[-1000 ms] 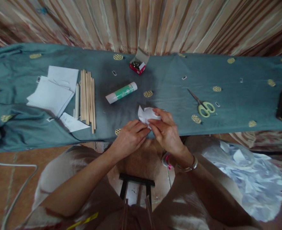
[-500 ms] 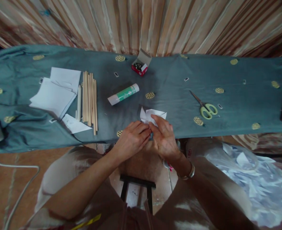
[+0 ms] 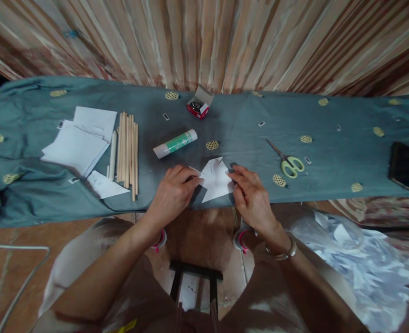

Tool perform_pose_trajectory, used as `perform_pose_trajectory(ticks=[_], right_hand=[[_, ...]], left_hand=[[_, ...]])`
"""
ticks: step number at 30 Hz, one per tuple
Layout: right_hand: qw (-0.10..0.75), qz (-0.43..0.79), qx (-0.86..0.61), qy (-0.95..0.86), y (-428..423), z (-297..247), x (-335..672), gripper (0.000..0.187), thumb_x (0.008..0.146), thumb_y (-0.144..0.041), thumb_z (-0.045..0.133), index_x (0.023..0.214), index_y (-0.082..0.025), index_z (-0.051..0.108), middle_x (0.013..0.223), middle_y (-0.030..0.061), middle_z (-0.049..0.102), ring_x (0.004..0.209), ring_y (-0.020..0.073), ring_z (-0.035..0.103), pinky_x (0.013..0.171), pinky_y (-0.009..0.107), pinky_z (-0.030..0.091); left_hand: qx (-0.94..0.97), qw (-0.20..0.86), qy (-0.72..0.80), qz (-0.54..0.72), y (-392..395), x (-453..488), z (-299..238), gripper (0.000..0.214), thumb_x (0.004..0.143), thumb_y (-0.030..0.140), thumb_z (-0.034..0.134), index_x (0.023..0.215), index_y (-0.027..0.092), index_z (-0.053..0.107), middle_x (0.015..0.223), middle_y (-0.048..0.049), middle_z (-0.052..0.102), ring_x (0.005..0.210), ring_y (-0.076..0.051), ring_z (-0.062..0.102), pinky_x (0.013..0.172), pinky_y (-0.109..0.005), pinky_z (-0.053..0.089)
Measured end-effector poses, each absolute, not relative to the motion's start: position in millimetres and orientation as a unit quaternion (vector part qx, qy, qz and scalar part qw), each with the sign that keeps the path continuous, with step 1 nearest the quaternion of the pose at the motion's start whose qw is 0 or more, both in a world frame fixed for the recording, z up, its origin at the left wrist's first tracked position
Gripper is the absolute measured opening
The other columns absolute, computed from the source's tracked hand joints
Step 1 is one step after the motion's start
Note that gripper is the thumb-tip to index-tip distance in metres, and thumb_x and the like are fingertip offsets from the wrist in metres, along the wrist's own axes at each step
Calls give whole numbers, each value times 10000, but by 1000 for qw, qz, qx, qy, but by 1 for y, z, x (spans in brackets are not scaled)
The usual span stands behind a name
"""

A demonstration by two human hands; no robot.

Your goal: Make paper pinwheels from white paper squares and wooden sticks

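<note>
A small white piece of paper (image 3: 216,179) with pointed corners lies flat near the front edge of a table draped in grey-blue cloth (image 3: 329,138). My left hand (image 3: 172,193) pinches its left corner with curled fingers. My right hand (image 3: 252,194) presses its right edge with the fingertips. A green and white glue stick (image 3: 175,143) lies just beyond my left hand. Green-handled scissors (image 3: 288,163) lie to the right of my right hand.
A stack of white paper sheets (image 3: 80,142) and a bundle of wooden sticks (image 3: 128,145) lie at the left. A small open red box (image 3: 198,104) stands at the back. A black phone (image 3: 404,165) rests at far right. Paper scraps (image 3: 360,268) fill a bag on the floor.
The paper was held up and folded between both hands; now it is spread flat on the cloth, with my hands apart at its two sides. The camera view has shifted slightly.
</note>
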State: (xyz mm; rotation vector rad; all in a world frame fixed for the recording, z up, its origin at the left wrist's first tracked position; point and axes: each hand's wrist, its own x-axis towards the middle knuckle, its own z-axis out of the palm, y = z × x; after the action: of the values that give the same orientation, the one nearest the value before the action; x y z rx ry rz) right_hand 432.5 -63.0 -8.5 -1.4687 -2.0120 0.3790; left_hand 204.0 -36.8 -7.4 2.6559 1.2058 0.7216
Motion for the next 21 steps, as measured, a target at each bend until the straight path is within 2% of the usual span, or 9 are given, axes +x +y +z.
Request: perform_pose_trajectory(ticks=[3, 8, 13, 18, 21], right_hand=[[294, 140, -555, -766, -64, -9, 432, 342, 888, -126, 435, 1148, -172, 654, 1270, 135, 617, 1157, 290, 569, 1014, 521, 471], [278, 140, -550, -775, -68, -9, 428, 346, 887, -124, 437, 1157, -176, 648, 1268, 135, 621, 1153, 291, 571, 1018, 526, 466], [263, 129, -545, -785, -68, -7, 429, 325, 855, -110, 457, 1104, -124, 665, 1242, 165, 638, 1116, 297, 589, 1000, 516, 485], [247, 155, -537, -792, -67, -1, 434, 398, 739, -49, 491, 1080, -164, 662, 1262, 129, 632, 1127, 289, 601, 994, 508, 490], [238, 183, -536, -789, -67, 2, 439, 366, 757, -80, 530, 1089, -174, 653, 1283, 128, 622, 1167, 293, 588, 1022, 514, 465]], left_hand=[[874, 75, 401, 264, -37, 206, -4, 212, 933, 157, 504, 1071, 174, 664, 1063, -91, 674, 961, -226, 561, 803, -378, 464], [898, 97, 354, 242, -51, 223, -7, 181, 914, 303, 585, 1015, 170, 656, 1010, -86, 674, 955, -230, 570, 781, -364, 446], [910, 74, 348, 215, -54, 229, -9, 129, 918, 227, 564, 968, 159, 661, 934, -67, 675, 878, -218, 566, 743, -348, 421], [913, 59, 343, 214, -54, 228, -6, 147, 933, 181, 522, 936, 148, 665, 892, -59, 670, 823, -200, 561, 721, -334, 412], [914, 54, 346, 207, -54, 228, -6, 156, 938, 177, 510, 918, 148, 662, 873, -59, 665, 806, -197, 558, 712, -332, 411]])
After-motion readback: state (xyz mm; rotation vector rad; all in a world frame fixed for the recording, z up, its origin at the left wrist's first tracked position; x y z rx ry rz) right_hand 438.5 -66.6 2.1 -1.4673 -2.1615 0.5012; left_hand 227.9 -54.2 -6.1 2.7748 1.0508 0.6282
